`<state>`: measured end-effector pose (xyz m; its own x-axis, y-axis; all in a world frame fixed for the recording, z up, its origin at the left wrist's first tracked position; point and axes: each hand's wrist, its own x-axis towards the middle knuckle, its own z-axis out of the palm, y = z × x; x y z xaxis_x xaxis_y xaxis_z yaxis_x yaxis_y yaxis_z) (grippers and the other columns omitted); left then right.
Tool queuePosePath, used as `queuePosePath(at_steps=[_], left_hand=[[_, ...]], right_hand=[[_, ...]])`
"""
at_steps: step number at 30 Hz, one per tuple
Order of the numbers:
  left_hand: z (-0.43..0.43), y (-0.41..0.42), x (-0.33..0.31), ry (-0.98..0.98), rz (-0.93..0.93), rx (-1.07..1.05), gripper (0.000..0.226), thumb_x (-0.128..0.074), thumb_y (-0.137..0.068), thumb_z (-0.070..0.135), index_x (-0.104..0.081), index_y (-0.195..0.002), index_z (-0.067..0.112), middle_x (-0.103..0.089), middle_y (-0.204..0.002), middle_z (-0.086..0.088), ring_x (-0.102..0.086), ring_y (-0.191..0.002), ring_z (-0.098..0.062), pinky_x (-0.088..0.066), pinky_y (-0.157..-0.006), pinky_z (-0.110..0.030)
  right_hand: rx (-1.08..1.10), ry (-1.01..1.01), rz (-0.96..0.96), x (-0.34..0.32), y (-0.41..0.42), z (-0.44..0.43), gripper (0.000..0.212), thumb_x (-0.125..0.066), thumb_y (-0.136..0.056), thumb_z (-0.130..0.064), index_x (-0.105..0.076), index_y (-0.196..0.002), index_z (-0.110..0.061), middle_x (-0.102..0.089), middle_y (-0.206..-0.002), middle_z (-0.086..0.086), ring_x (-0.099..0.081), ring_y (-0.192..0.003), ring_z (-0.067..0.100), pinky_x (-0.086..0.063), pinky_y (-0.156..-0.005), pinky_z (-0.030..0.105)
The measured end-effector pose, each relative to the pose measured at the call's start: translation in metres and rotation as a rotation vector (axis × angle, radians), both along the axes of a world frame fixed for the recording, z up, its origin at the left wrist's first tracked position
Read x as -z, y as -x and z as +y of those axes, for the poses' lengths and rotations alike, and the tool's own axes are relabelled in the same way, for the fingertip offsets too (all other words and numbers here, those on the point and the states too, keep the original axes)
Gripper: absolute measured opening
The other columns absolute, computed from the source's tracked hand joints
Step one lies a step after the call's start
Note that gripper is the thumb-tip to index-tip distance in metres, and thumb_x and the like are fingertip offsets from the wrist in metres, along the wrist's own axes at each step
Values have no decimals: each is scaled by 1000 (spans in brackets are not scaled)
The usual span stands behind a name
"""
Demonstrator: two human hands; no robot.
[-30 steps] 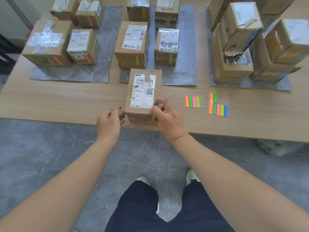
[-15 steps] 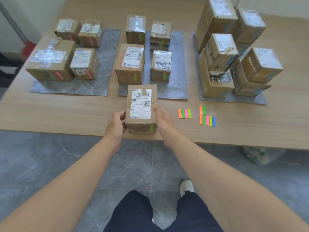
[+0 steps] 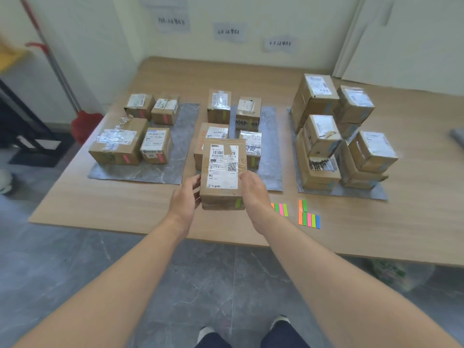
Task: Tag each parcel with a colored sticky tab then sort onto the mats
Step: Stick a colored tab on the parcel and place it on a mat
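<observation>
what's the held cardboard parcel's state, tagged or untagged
Tagged: a green sticky tab sits on the near face of the brown cardboard parcel held by the left hand and right hand.

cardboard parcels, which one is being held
The brown cardboard parcel with the green tab, gripped between left hand and right hand; the rest stand untouched.

We held a parcel (image 3: 222, 172) between our left hand (image 3: 184, 197) and right hand (image 3: 253, 194) above the table (image 3: 125, 202). From it, the left mat (image 3: 180, 136) lay at ten o'clock, the middle mat (image 3: 270, 136) at twelve, and the right mat (image 3: 376, 193) at two, bearing a stack (image 3: 321, 136) of perhaps eight parcels. The sticky tabs (image 3: 308, 219) lay at four o'clock.
</observation>
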<state>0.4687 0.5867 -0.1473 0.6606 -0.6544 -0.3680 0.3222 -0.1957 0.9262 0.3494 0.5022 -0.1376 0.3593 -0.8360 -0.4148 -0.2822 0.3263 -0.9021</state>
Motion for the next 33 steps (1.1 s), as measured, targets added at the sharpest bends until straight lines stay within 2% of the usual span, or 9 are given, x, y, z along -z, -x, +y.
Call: queuePosePath(at_steps=[2,6,10,13,16,18,22,28,33], left_hand=[[-6,0,-15,-1,-17,-3,31,-38,-102,24,-69,-99,27,-76,-86,16,-68,-91,-10,-52,-86,-26],[-22,-1,-35,15,-40,-39,33,-36,-102,26,-69,-106,25,-76,-97,11,-67,-97,-12,-52,-91,-28],[-42,3,-53,44,-64,-53,35,-34,-103,23,-69,-101,23,-76,-82,18,-66,-90,-11,-51,-86,-27],[-55,1,-64,83,-82,-64,36,-33,-104,22,-69,-97,23,-76,-80,17,-66,-86,-9,-51,-83,-25],[-65,-11,-66,81,-72,-98,36,-35,-104,23,-71,-101,22,-77,-93,12,-68,-89,-11,-52,-83,-26],[-69,-22,-62,76,-61,-99,35,-37,-103,26,-70,-110,21,-76,-99,11,-69,-97,-14,-51,-88,-29],[-78,-55,-50,42,-24,-76,38,-39,-103,32,-67,-126,21,-74,-115,6,-67,-111,-16,-50,-101,-37],[-101,-119,-30,7,10,-9,32,-40,-104,32,-68,-118,26,-72,-117,7,-66,-111,-15,-49,-103,-37],[-124,-170,-10,-36,58,84,36,-40,-104,32,-67,-126,22,-72,-119,7,-66,-113,-16,-49,-105,-39]], right_hand=[[-13,0,0,-15,-1,-8,33,-38,-105,-35,-61,-123,-21,-62,-102,-15,-55,-92,4,-40,-70,27],[-49,21,-32,-36,0,-25,32,-39,-105,-33,-61,-121,-18,-63,-100,-14,-56,-89,4,-40,-70,25],[-80,42,-52,-51,0,-52,23,-41,-104,-31,-59,-108,-18,-58,-91,-12,-52,-86,11,-39,-68,26],[-133,79,-36,-61,-4,-69,23,-39,-103,-34,-59,-104,-21,-58,-94,-8,-51,-85,11,-41,-75,30],[-165,72,-47,-61,-17,-84,23,-39,-105,-35,-57,-92,-29,-59,-93,-9,-52,-87,13,-45,-85,37],[-167,69,-47,-56,-27,-90,22,-39,-105,-35,-58,-96,-29,-61,-97,-8,-53,-88,12,-45,-83,35],[-160,41,-59,-47,-54,-101,27,-38,-105,-32,-60,-121,-27,-63,-109,-17,-53,-96,0,-42,-74,26],[-101,-3,-8,-30,-114,-117,29,-38,-106,-32,-61,-123,-26,-62,-108,-17,-52,-97,-3,-42,-77,25],[-30,-25,30,-15,-152,-131,25,-38,-107,-29,-61,-118,-27,-59,-102,-23,-51,-92,-7,-39,-72,18]])
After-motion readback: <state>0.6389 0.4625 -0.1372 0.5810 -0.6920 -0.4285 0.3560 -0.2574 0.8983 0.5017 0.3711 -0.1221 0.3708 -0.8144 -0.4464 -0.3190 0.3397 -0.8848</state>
